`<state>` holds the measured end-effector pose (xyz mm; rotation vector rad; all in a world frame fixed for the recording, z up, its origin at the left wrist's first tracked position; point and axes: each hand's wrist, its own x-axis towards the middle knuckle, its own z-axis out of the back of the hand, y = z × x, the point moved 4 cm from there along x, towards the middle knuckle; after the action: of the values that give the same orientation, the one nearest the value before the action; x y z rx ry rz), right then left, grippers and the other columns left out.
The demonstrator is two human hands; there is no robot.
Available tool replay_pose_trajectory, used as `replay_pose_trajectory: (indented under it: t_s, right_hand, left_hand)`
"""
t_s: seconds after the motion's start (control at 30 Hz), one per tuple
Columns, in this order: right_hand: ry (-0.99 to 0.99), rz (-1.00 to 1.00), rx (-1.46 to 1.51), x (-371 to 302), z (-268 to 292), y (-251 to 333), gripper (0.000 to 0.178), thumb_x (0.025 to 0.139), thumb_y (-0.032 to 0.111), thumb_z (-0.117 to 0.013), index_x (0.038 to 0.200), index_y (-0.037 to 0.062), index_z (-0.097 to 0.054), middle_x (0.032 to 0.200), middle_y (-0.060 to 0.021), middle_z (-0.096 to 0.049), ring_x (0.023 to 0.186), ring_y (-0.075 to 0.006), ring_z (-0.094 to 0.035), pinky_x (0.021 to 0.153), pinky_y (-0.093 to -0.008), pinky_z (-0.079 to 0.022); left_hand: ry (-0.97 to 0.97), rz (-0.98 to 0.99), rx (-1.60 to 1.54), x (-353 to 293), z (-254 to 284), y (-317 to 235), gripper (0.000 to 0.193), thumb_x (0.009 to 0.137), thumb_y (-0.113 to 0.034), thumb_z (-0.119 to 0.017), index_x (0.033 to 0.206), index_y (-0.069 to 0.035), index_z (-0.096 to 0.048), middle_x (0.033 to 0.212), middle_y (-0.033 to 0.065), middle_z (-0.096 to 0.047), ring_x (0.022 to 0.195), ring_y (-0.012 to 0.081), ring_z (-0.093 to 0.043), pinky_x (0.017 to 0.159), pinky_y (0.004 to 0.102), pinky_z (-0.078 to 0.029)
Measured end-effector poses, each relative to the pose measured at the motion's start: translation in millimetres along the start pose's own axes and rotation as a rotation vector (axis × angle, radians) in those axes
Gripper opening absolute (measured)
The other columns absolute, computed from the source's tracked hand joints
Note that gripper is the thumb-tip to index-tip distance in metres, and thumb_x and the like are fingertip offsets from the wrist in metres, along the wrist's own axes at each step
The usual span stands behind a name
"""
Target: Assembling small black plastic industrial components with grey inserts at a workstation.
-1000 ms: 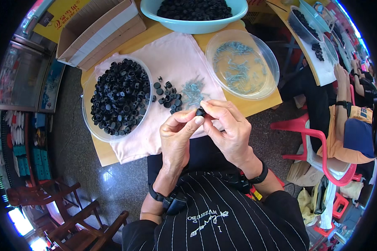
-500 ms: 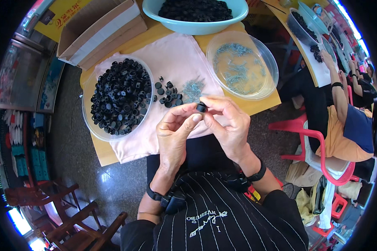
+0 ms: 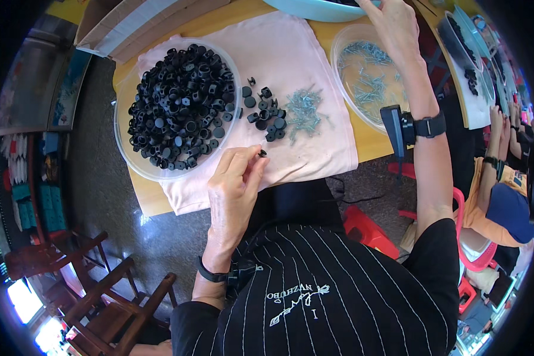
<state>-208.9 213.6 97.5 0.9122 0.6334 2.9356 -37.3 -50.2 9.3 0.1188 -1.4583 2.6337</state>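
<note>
Pink cloth, one, spread on a yellowish surface, taken as landmark. Left hand, bare, placed over the near edge of the cloth, left of its middle; one small black piece is pinched between thumb and fingers, its form mostly hidden by them. Right hand, bare, extended past the far right side of the cloth, near the right end of a pale blue basin; its fingertips are partly cut off by the upper edge of the view, and whether anything is gripped or touched there cannot be told. Black plastic pieces, many, heaped in a round clear tub set on the left part of the cloth. Black pieces, loose group, rings and flat discs among them, scattered at the middle of the cloth. Silver screws, one loose pile, laid on the cloth just right of that group. Shallow clear tub, placed along the right edge of the cloth, with more screws spread over its bottom. Pale blue basin, set beyond the far edge of the cloth. Cardboard box, open, stood beyond the far left corner of the cloth.
</note>
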Motion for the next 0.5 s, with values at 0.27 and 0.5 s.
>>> replay_pose_trajectory:
  t_s: [0.27, 0.5]
  right_hand:
    - [-0.006, 0.119, 0.074, -29, 16, 21, 0.022, 0.083, 0.016, -0.067, 0.097, -0.0002, -0.066, 0.080, -0.0103, -0.066, 0.073, -0.0170, -0.061, 0.066, -0.0299, -0.048]
    - [0.757, -0.162, 0.800, -171, 8, 70, 0.019, 0.089, 0.013, -0.064, 0.103, -0.0001, -0.066, 0.095, -0.0056, -0.067, 0.082, -0.0100, -0.062, 0.067, -0.0226, -0.048]
  left_hand:
    - [0.005, -0.015, 0.029, -2, -5, 6, 0.021, 0.080, -0.003, -0.069, 0.100, 0.000, -0.064, 0.090, 0.0100, -0.059, 0.066, 0.0179, -0.059, 0.061, 0.0274, -0.049]
    - [-0.020, -0.122, -0.095, 1, -7, -9, 0.021, 0.079, 0.002, -0.070, 0.100, -0.001, -0.065, 0.097, 0.0092, -0.062, 0.071, 0.0149, -0.062, 0.060, 0.0256, -0.050]
